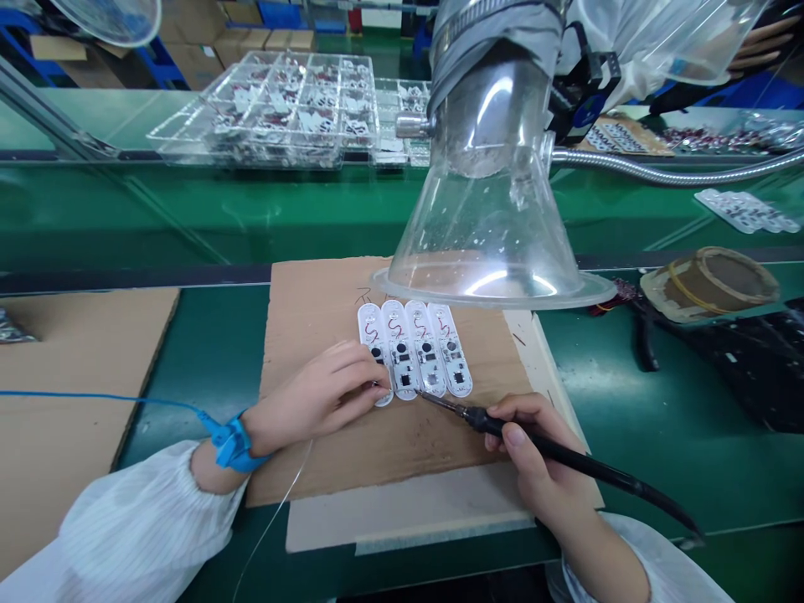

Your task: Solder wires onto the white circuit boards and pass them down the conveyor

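Several white, round-ended circuit boards (450, 350) lie side by side on a brown cardboard sheet (314, 310), with red wires and dark chips on them. In my right hand (533, 448) is a soldering iron (496, 425), held like a pen, its tip close to the lower ends of the middle boards; contact cannot be made out. My left hand (336, 389) is closed in a pinch over the leftmost board and partly hides it. Thin solder wire (276, 511) trails from under that hand toward the front edge. A blue wrist strap (234, 444) with a cord circles my left wrist.
A clear fume-extraction hood (490, 226) hangs just above the boards' far side. Transparent compartment trays (289, 109) with small parts stand on the back ledge. At right are a round, tape-wrapped container (716, 280) and one more white panel (747, 209). Another person's hand (763, 46) shows top right.
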`<state>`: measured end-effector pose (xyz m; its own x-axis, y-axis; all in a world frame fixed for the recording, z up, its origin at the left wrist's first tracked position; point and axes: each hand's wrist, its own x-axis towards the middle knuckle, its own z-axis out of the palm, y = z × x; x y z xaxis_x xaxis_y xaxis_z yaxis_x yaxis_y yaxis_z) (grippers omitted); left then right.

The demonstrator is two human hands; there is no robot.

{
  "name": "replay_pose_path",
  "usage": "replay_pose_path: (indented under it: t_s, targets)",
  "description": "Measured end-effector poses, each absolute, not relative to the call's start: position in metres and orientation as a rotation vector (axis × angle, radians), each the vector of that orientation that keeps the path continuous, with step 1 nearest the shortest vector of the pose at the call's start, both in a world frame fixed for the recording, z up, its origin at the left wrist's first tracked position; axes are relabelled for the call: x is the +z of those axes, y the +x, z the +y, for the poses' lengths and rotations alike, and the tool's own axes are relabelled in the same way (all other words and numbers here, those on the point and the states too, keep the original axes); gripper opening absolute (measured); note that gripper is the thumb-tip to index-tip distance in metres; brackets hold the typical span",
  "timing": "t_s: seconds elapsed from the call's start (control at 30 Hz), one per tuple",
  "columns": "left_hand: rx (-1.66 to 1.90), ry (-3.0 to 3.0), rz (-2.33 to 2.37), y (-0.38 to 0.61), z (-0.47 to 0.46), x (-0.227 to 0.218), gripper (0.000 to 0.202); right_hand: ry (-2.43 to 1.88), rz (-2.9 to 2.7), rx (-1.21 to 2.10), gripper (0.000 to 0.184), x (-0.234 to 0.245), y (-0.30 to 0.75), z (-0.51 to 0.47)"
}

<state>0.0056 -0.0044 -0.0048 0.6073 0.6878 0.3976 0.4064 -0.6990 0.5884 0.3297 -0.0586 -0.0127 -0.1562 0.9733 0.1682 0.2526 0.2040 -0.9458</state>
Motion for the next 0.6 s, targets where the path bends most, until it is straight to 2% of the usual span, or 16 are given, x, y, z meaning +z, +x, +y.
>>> replay_pose_path:
  t_s: [0.6]
  targets:
    - [0.805,2.383,0.856,0.0045,-0.005,-0.0054,0.008,-1.159,-1.627,1.071,0.011,-0.0158,0.332,-0.0596]
